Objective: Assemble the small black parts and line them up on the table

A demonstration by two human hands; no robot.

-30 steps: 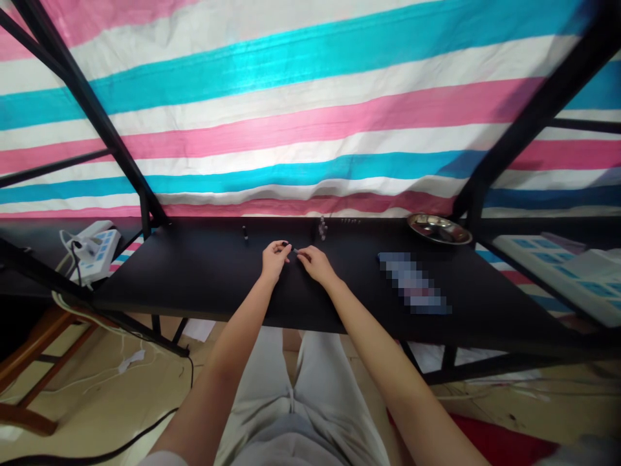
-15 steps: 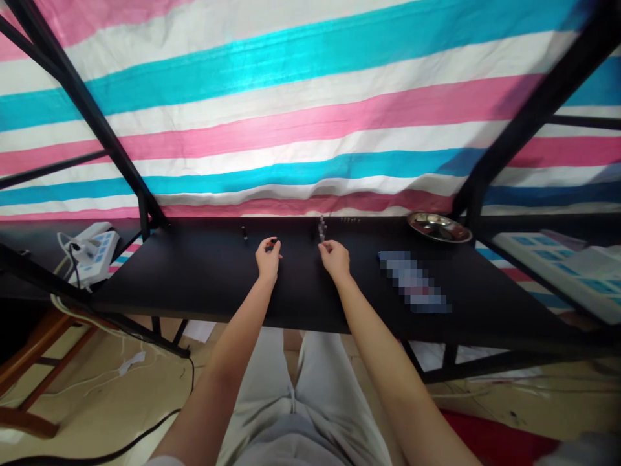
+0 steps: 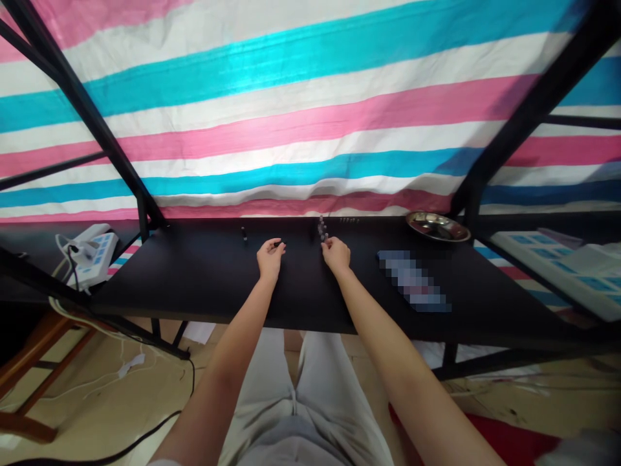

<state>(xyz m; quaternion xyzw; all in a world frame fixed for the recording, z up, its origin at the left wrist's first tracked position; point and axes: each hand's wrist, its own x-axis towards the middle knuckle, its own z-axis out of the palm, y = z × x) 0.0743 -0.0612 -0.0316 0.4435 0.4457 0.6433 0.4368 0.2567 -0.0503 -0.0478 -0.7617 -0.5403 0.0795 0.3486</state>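
Observation:
My left hand (image 3: 270, 261) is closed in a pinch above the black table, with a small black piece (image 3: 278, 244) between thumb and fingers. Its exact kind is too small to make out. To the right, my right hand (image 3: 336, 255) has its fingertips pinched together at the near end of a group of small greyish, shiny parts (image 3: 321, 226). Whether a part sits between those fingertips cannot be seen. Beyond my left hand stands a small black piece with a pale end (image 3: 244, 233), untouched.
Several tiny parts (image 3: 349, 220) lie along the table's back edge. A round metal dish (image 3: 438, 227) stands at the back right, and a blurred-out phone-shaped object (image 3: 413, 281) lies nearer. Power strips (image 3: 99, 259) with plugs are at the left. Black frame posts (image 3: 104, 129) flank the table (image 3: 194, 285).
My left hand has turned slightly, so more of the black piece shows. My right hand has shifted a little to the right and up, staying beside the greyish parts.

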